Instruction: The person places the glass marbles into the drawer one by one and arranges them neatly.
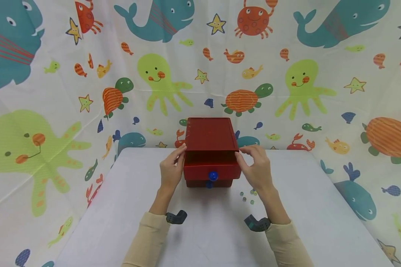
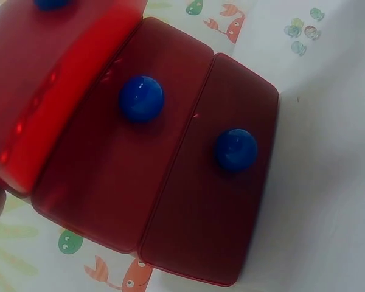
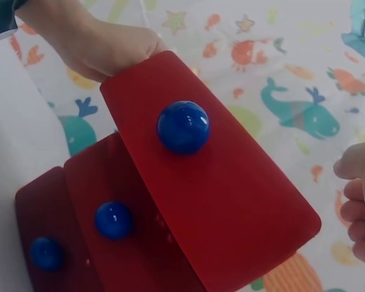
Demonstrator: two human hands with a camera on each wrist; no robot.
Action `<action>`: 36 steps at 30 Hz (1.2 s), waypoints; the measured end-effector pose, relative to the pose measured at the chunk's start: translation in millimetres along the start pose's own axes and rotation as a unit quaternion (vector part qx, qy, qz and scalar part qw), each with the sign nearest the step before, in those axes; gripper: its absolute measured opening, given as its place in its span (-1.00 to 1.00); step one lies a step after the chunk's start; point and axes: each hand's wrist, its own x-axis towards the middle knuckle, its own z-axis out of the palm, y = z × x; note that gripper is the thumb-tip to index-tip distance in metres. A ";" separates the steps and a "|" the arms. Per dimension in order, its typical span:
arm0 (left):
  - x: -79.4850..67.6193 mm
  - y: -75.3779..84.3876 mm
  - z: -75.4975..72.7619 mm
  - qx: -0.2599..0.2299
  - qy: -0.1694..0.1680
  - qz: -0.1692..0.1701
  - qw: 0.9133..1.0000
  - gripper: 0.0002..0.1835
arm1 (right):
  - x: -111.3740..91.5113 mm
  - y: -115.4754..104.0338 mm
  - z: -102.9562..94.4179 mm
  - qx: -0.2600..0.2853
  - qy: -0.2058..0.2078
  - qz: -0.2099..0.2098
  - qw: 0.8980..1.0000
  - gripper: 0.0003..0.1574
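Note:
A small red chest of drawers (image 1: 208, 133) stands on the table, its top drawer (image 1: 212, 171) pulled out. That drawer has a shiny blue knob (image 3: 183, 127); the middle drawer (image 2: 118, 164) and bottom drawer (image 2: 213, 182) below it are closed. Along the chest's left side is my left hand (image 1: 171, 170), fingers reaching forward beside the drawer. Seen from the right wrist, my left hand (image 3: 112, 48) meets the drawer's far end, its fingertips hidden. On the opposite side my right hand (image 1: 256, 167) has loosely bent fingers near the drawer's right end; a small gap shows in the right wrist view.
Several small glassy marbles (image 1: 252, 202) lie on the white table (image 1: 207, 233) to the right of the chest. Behind the table hangs a white cloth (image 1: 187, 89) printed with sea animals. Each wrist carries a small dark camera.

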 end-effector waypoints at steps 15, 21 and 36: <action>-1.6 2.4 -1.8 0.002 -0.008 -0.018 1.000 -0.70 | -3.8 6.0 -8.5 -0.017 0.022 0.000 1.000 -0.73; -2.1 3.1 -1.4 0.003 -0.007 -0.017 1.000 -0.69 | -5.5 6.9 -11.7 -0.024 0.019 0.008 0.999 -0.71; -0.6 2.1 0.1 0.000 0.002 -0.008 1.000 -0.71 | -16.0 20.9 -14.0 -0.029 0.031 0.020 0.999 -0.75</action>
